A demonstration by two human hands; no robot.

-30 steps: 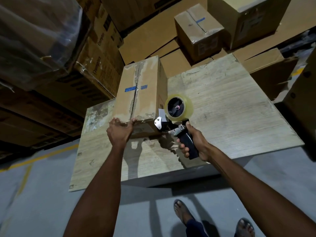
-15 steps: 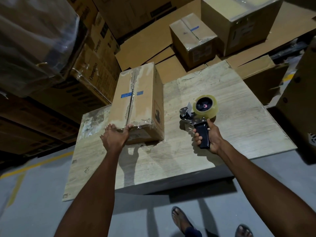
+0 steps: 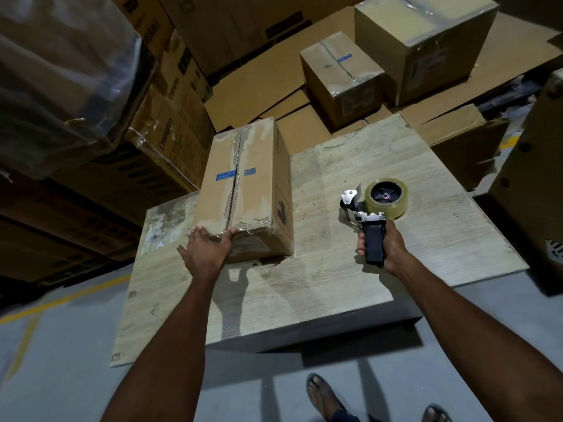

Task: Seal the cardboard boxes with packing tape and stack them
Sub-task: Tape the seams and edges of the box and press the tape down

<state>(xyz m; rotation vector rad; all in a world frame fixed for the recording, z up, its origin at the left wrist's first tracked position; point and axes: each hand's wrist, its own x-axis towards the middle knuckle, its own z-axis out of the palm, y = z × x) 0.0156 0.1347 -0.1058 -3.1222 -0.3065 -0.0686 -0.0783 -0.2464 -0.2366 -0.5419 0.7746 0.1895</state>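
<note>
Cardboard box (image 3: pixel 243 190) under left hand (image 3: pixel 207 251); right hand (image 3: pixel 387 248) grips tape dispenser (image 3: pixel 374 211).

Brown cardboard box (image 3: pixel 243 190) with blue labels, pale wood-grain table (image 3: pixel 350 284), black-handled tape dispenser (image 3: pixel 374 214), seemingly yellowish-clear roll.

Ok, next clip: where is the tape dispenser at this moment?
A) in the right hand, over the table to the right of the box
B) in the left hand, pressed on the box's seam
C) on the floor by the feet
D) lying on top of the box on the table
A: the right hand grips the black handle of the tape dispenser above the table, apart from the box, whose near edge the left hand holds.
</note>
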